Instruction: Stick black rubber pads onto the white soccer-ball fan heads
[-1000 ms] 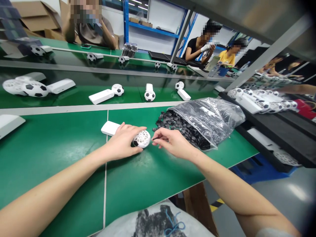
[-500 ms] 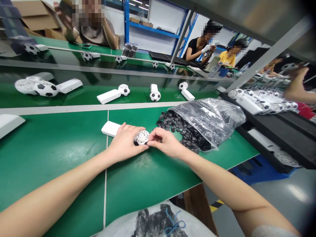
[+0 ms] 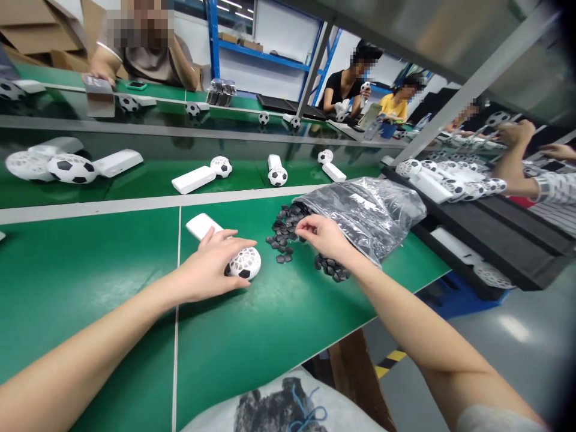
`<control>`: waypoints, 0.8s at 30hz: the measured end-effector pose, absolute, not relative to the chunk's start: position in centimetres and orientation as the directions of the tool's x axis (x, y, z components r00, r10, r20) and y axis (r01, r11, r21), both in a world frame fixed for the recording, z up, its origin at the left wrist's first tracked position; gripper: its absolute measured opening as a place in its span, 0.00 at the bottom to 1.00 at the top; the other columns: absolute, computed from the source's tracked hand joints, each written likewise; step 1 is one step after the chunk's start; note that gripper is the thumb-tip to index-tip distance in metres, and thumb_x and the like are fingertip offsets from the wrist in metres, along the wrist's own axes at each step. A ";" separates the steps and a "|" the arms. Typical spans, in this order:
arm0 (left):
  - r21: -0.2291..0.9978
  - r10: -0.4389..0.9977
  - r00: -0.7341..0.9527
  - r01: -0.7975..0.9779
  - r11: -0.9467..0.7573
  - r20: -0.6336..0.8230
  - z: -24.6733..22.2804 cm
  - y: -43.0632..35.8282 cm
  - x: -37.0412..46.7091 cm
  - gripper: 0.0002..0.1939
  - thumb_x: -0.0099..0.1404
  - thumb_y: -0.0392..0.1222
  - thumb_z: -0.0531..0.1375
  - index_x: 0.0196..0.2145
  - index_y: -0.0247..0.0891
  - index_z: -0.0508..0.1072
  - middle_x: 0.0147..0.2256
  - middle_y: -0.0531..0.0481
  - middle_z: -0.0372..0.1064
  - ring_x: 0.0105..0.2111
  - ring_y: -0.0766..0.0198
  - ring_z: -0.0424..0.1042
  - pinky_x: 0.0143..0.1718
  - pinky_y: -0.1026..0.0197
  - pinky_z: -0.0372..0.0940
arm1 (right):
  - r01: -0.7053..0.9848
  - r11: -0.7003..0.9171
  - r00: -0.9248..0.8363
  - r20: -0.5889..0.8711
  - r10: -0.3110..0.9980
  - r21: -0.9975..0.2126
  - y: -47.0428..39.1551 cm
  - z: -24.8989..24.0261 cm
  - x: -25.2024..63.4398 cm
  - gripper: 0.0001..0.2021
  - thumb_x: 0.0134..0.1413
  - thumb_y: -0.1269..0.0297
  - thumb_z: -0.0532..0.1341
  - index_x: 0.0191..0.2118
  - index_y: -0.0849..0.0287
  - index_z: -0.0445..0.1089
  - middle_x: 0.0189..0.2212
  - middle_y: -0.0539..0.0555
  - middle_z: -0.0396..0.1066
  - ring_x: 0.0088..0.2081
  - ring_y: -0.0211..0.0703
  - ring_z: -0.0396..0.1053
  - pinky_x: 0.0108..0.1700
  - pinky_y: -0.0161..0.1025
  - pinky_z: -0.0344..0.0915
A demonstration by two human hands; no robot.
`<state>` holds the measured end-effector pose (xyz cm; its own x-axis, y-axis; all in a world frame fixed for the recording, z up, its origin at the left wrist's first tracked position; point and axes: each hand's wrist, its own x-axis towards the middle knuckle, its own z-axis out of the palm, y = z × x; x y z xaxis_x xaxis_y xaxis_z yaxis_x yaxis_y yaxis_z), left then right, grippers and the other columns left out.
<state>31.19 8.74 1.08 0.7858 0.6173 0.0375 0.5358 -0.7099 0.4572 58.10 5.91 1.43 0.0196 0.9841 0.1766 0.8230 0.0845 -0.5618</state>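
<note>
1. Far left: more ball-and-handle units [image 3: 73, 168] lie on the strip beyond the pale divider, well apart from the hands.

2. Left hand [image 3: 202, 269] on the green worktop [image 3: 103, 276]: curved round the ball [image 3: 248, 261], thumb on the near side, fingers across the far side, a light grasp. A white handle [image 3: 201, 225] sticks out behind the knuckles. Advice: keep this hold steady but loose, with the open lattice facing up and fingertips off the dark patches.

3. Ball: just right of center-left on the worktop, lattice on top, black patch low on its near side.

4. Loose black pieces [image 3: 279, 231]: scattered between ball and bag. Spread ones (a couple lie apart at the near edge) look easier to lift singly than those heaped up.

5. Right hand [image 3: 324, 235]: at the pieces, thumb and forefinger drawn together. Cannot tell whether a piece sits between them. Best to pinch one piece by its edge, checking for a second stuck underneath.

6. Clear plastic bag [image 3: 382, 207]: just beyond the right hand, mouth toward the pieces. Avoid snagging its rim.
</note>
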 end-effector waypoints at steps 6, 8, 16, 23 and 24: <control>0.569 0.626 0.777 0.544 -0.617 -0.064 1.1 8.0 31.4 0.36 0.53 0.52 0.58 0.57 0.45 0.51 0.59 0.49 0.46 0.61 0.49 0.32 0.56 0.43 0.45 | 0.842 0.162 -0.146 0.073 0.987 -0.515 4.7 -0.1 57.9 0.05 0.48 0.66 0.60 0.31 0.60 0.72 0.29 0.51 0.67 0.29 0.35 0.64 0.34 0.34 0.61; 0.595 0.641 0.766 0.538 -0.597 -0.048 1.0 7.8 31.5 0.33 0.55 0.52 0.57 0.56 0.44 0.54 0.59 0.49 0.48 0.61 0.50 0.30 0.57 0.44 0.45 | 0.855 0.168 -0.164 0.051 0.985 -0.492 4.5 0.0 57.5 0.07 0.48 0.65 0.60 0.34 0.59 0.72 0.30 0.52 0.66 0.29 0.35 0.64 0.35 0.35 0.61; 0.634 0.552 0.831 0.466 -0.617 -0.073 1.6 8.6 30.9 0.31 0.55 0.43 0.57 0.56 0.43 0.54 0.61 0.46 0.42 0.61 0.52 0.37 0.57 0.47 0.45 | 0.955 0.282 -0.279 0.044 0.959 -0.092 3.9 0.1 56.0 0.09 0.54 0.69 0.53 0.36 0.61 0.70 0.33 0.57 0.68 0.38 0.46 0.63 0.40 0.41 0.61; 0.635 0.575 0.815 0.481 -0.605 -0.069 1.5 8.4 31.1 0.32 0.54 0.48 0.58 0.55 0.41 0.55 0.61 0.44 0.41 0.61 0.55 0.36 0.58 0.49 0.45 | 0.964 0.242 -0.234 0.082 0.969 -0.106 3.7 0.7 55.4 0.13 0.54 0.76 0.49 0.42 0.63 0.68 0.35 0.60 0.67 0.40 0.47 0.63 0.41 0.42 0.61; 0.636 0.593 0.803 0.489 -0.598 -0.060 1.3 8.3 31.3 0.33 0.53 0.50 0.58 0.55 0.40 0.56 0.60 0.43 0.42 0.61 0.54 0.36 0.57 0.49 0.45 | 0.944 0.236 -0.220 0.094 0.971 -0.232 3.7 1.0 55.2 0.12 0.54 0.75 0.50 0.41 0.62 0.68 0.36 0.58 0.67 0.40 0.44 0.64 0.42 0.41 0.61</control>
